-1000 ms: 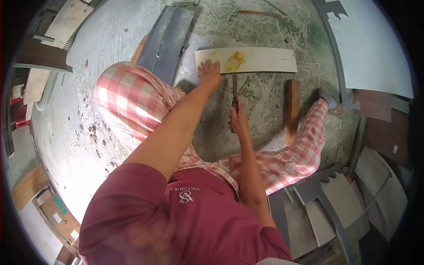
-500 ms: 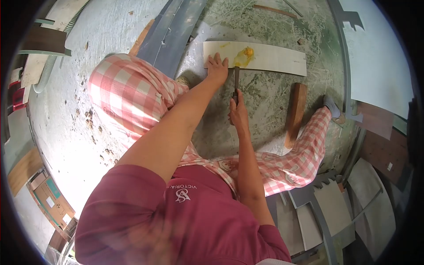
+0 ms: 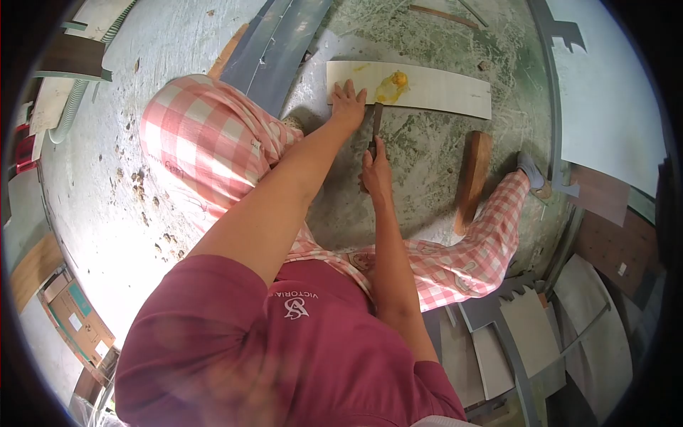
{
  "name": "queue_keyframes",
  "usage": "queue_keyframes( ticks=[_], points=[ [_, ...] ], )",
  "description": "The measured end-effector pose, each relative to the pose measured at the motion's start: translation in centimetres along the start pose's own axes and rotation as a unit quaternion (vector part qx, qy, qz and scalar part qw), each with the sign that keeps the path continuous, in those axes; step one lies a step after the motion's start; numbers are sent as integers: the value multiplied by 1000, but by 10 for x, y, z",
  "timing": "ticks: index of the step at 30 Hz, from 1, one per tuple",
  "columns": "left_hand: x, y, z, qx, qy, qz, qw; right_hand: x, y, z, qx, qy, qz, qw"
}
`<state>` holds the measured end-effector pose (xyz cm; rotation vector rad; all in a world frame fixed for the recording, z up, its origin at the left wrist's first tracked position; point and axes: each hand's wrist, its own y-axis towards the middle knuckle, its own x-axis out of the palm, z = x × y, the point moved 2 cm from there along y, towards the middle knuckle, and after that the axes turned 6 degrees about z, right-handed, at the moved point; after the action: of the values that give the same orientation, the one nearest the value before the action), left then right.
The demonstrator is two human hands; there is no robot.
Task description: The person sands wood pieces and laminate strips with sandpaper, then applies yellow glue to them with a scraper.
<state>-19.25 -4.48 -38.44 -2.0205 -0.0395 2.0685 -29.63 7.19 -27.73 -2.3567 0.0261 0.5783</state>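
A pale flat board (image 3: pixel 448 89) lies on the rough floor, with a wet yellow-orange smear (image 3: pixel 392 86) near its middle. Fingers spread, my left hand (image 3: pixel 348 105) rests flat on the board's left part, at its near edge. My right hand (image 3: pixel 377 169) is closed round the handle of a dark, narrow, flat-bladed tool (image 3: pixel 377 121). The tool's tip is at the board's near edge, just below the smear and to the right of my left hand. I cannot make out whether the tip touches the board.
A reddish-brown wooden block (image 3: pixel 473 181) lies on the floor near my right foot (image 3: pixel 530 172). Long grey panels (image 3: pixel 267 60) lie at the upper left. Cut boards (image 3: pixel 530 331) are piled at the lower right. A large pale sheet (image 3: pixel 612 107) stands at the right.
My right hand and the tool have moved a little to the left along the board's near edge. My left hand still rests on the board. The whole view has shifted slightly.
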Motion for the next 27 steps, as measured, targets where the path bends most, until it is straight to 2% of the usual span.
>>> queue_keyframes(
  ticks=[3,6,8,9,11,12,13,14,17,19,21,23,25,27],
  points=[
    [-5,-7,0,-1,-16,-21,1000,6,3,-3,10,6,-4,1000],
    [-14,-2,1,6,16,-32,999,16,19,22,-16,43,15,999],
    [-26,5,-3,7,47,-45,998,11,31,34,-111,56,18,992],
    [-34,8,-5,29,6,-63,998,3,31,37,-114,59,20,992],
    [-36,15,-14,50,-32,-79,995,-22,3,27,-62,84,1,995],
    [-27,21,-22,9,-60,-19,998,-34,-10,27,-61,86,2,994],
    [-21,24,-31,-31,-88,40,995,-44,-24,31,-21,113,0,993],
    [-21,26,-39,-29,-86,37,995,-51,-37,40,21,139,-1,990],
    [-28,41,-51,-42,-119,5,992,-62,-59,74,48,160,39,985],
    [-28,47,-50,-61,-95,-66,991,-63,-59,82,56,163,57,983],
    [-29,46,-47,-42,-80,-76,993,-60,-62,86,70,175,78,979],
    [-35,37,-43,-50,-68,-76,994,-56,-56,70,43,175,71,981],
    [-36,16,-31,-21,-54,-70,996,-47,-48,64,38,184,82,979],
    [-25,-11,-13,-60,-69,-57,994,-40,-42,63,36,189,93,977]
  ],
)
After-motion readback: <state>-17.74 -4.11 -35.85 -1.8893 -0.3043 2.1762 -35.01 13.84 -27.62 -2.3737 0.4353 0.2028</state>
